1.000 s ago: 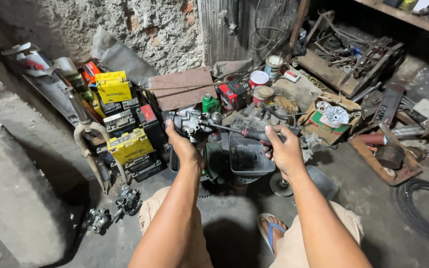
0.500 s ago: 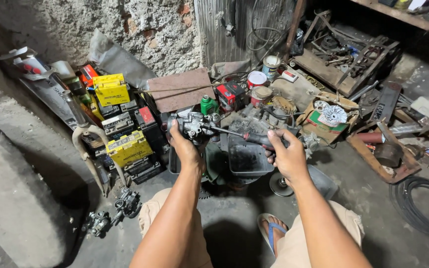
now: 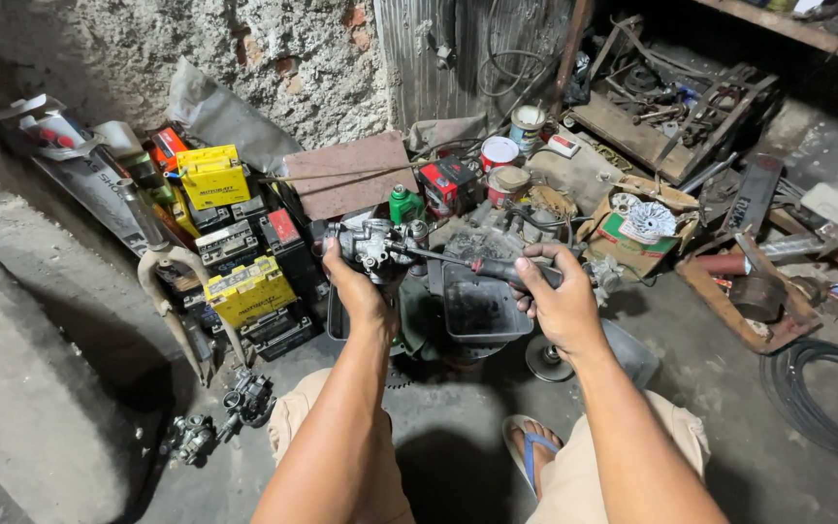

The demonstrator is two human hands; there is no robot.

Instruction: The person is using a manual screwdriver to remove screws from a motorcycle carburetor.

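**Screwdriver set to the carburettor**

Your left hand [image 3: 356,291] grips the carburettor [image 3: 372,247] above the black tray [image 3: 482,306]; your right hand [image 3: 555,301] is closed round the screwdriver [image 3: 477,264], tip at the body. This looks like loosening a screw; next, keep it seated squarely. Since half a second ago, your hands sit slightly lower.
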